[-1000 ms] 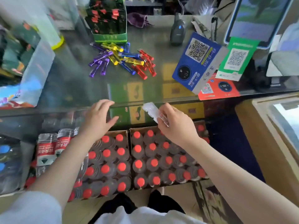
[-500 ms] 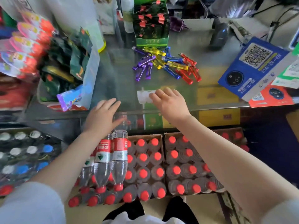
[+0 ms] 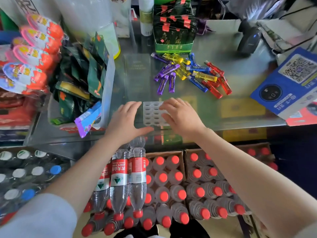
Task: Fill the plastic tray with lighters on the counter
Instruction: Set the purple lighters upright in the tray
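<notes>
A clear plastic tray [image 3: 151,112] with rows of oval holes lies flat on the glass counter [image 3: 240,83] near its front edge. My right hand [image 3: 181,115] rests on the tray's right part, fingers spread over it. My left hand [image 3: 127,122] lies open on the glass just left of the tray, its thumb near the tray's front corner. A loose pile of lighters [image 3: 192,73], purple, yellow, blue and red, sits on the counter behind the tray. The tray's holes that show hold nothing.
A clear bin of green snack packets [image 3: 89,79] stands to the left. Behind the lighters is a green display box [image 3: 173,31]; a barcode scanner [image 3: 248,40] and blue QR sign [image 3: 288,83] sit to the right. Crates of red-capped water bottles [image 3: 171,186] lie below the counter.
My right hand has set the tray flat on the counter and now lies spread over it. My left hand has moved up onto the glass beside the tray. The view has shifted left.
</notes>
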The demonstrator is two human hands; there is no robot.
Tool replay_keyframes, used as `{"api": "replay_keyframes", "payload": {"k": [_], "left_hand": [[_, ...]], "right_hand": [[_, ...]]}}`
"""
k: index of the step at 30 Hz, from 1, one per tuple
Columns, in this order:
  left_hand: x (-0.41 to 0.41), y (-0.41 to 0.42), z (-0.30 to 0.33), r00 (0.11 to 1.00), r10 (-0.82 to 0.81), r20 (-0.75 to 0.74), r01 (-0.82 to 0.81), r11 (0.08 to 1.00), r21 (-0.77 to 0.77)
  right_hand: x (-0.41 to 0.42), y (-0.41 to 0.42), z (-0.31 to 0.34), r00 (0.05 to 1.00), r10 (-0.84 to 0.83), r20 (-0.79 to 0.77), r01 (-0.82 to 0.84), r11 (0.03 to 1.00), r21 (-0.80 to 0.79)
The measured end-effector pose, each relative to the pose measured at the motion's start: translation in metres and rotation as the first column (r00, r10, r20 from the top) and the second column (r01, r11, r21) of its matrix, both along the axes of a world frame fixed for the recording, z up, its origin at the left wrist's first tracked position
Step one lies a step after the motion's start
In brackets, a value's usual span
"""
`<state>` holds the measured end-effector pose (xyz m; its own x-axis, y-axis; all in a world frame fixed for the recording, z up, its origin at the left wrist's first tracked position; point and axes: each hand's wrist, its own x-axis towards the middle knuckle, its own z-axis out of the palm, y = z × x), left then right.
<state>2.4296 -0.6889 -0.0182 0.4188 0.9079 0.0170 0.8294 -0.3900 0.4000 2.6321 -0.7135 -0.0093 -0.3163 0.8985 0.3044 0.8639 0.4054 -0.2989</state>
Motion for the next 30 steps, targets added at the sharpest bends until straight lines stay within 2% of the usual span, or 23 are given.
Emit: {"api": "replay_keyframes", "payload": {"k": [2,4,6,9,15,21,24,28,30], "left_hand": [[0.01,0.009,0.0,1.0,-0.012,0.006,0.012,1.0,-0.025],[0.018,0.013,-0.002,1.0,-0.005,0.007,0.005,0.999,-0.042],[0.022,0.014,-0.007,1.0,0.0,0.002,0.0,1.0,-0.006],[0.021,0.014,-0.009,0.999,0.009,0.038,-0.01,1.0,0.02],[0.019,0.015,-0.01,0.998,0.003,0.063,-0.004,1.0,0.017],[0.018,0.016,-0.012,0.996,-0.024,0.085,0.02,0.998,0.058],[0.019,0.015,-0.012,0.995,-0.041,0.086,0.036,0.998,0.054],[0.014,0.016,-0.008,0.994,-0.079,0.079,0.079,0.997,-0.002],[0.01,0.017,-0.006,0.993,-0.098,0.073,0.1,0.995,-0.019]], "right_hand": [[0.007,0.02,0.01,0.948,-0.209,-0.239,0.202,0.978,-0.054],[0.012,0.046,0.014,0.833,-0.436,-0.34,0.372,0.897,-0.238],[0.015,0.068,0.012,0.775,-0.557,-0.298,0.447,0.817,-0.364],[0.014,0.089,0.006,0.761,-0.614,-0.211,0.469,0.745,-0.475],[0.013,0.114,-0.001,0.724,-0.68,-0.118,0.535,0.661,-0.525],[0.021,0.093,0.008,0.783,-0.613,-0.104,0.461,0.685,-0.564],[0.022,0.071,0.019,0.769,-0.569,-0.291,0.34,0.749,-0.569],[0.004,0.042,0.031,0.621,-0.48,-0.62,0.173,0.855,-0.489],[-0.009,0.035,0.031,0.63,-0.404,-0.663,0.07,0.88,-0.469]]}}
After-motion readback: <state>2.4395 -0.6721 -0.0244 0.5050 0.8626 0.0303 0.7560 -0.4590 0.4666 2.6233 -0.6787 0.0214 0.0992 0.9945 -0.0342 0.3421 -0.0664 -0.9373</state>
